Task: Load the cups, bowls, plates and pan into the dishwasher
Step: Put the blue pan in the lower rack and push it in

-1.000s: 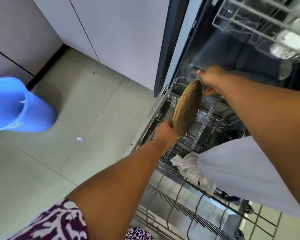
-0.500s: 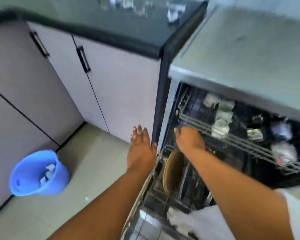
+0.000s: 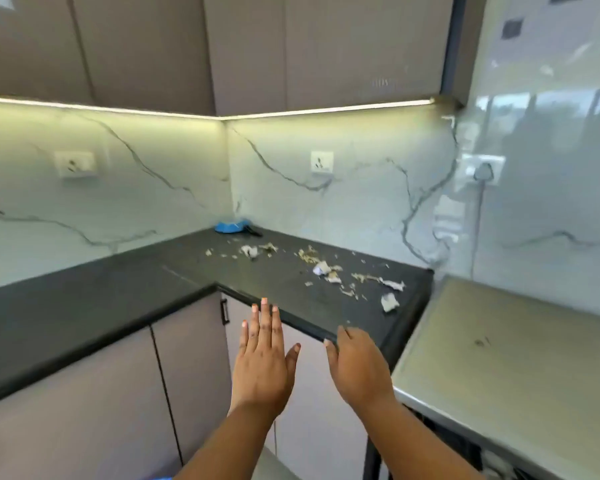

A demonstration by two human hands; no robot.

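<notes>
Both your hands are empty: your left hand (image 3: 261,358) has its fingers straight and spread, your right hand (image 3: 357,362) hangs loosely relaxed near the counter (image 3: 118,289) edge. The risk is dragging a sleeve or palm through the scraps (image 3: 329,271) strewn across the dark top while reaching to the corner. There sits 1 blue pan (image 3: 232,226), small and shallow, its dark handle pointing right, well apart from your hands.

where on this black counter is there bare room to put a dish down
The left run of the black counter, from the corner edge out to the left, is bare. The right stretch is littered with paper scraps. A blue pan fills the back corner. The pale dishwasher top is mostly bare.
</notes>
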